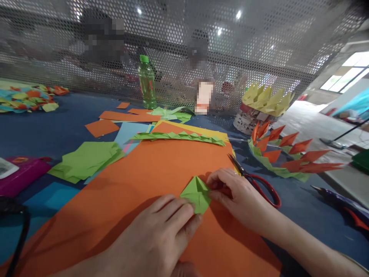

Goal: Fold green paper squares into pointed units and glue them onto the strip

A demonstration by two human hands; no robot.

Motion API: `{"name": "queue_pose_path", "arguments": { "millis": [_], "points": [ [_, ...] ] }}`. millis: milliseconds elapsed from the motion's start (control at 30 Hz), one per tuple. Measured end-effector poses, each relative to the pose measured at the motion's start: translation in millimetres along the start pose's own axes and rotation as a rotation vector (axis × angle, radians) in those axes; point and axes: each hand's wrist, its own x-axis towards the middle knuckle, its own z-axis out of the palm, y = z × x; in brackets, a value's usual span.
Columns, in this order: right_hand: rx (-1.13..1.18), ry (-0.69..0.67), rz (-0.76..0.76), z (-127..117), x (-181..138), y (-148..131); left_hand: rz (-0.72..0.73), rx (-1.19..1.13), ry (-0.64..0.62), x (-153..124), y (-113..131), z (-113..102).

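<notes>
1. Watching from my end through the head camera: the thing being worked is a folded green paper (pixel 198 195), sitting diamond-wise between both hands, on top of a big orange sheet (pixel 161 165) on the bench (pixel 76 109).
2. Left hand (pixel 165 227): fingers close together, tips on the lower left edge of the green piece. Can't tell from here if it's pinching or only pressing.
3. Right hand (pixel 230 190): narrow, thumb and finger closed on the right-hand corner.
4. My read is we're mid-fold. There's a flap and a crease line showing, so it looks like shaping one small unit.
5. Next move, I'd guess: left keeps the piece pinned, right lines up that corner, then a firm fingertip run along the crease. Light touch, thin paper will skid.
6. Around it: a green zigzag strip (pixel 184 135) beyond the hands, a pile of green paper (pixel 86 159) off to the left, and scissors (pixel 248 175) lying just beside the right hand.
</notes>
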Motion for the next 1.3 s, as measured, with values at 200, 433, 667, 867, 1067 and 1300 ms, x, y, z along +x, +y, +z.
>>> {"name": "queue_pose_path", "arguments": {
  "millis": [200,433,667,867,1067,1300],
  "points": [
    [0.002,0.005,0.005,2.6,0.0,-1.1,0.023,0.008,0.002,2.9,-2.2,2.9],
    [0.069,-0.036,-0.011,-3.8,0.9,5.4,0.004,-0.032,-0.005,1.5,-0.5,-6.4],
    [0.050,0.010,-0.016,1.8,2.4,-1.2,-0.014,-0.086,0.007,2.1,-0.3,-9.1],
    [0.086,-0.001,0.028,4.9,2.2,-1.5,-0.112,-0.166,0.198,1.3,-9.3,-14.2],
    [0.165,0.002,0.094,11.2,-6.8,-7.9,-0.196,-0.221,0.239,2.8,-16.0,-12.5],
    [0.089,-0.049,0.072,9.9,-16.4,-20.1,-0.035,-0.251,0.079,1.0,-6.1,-12.2]
  ]
}}
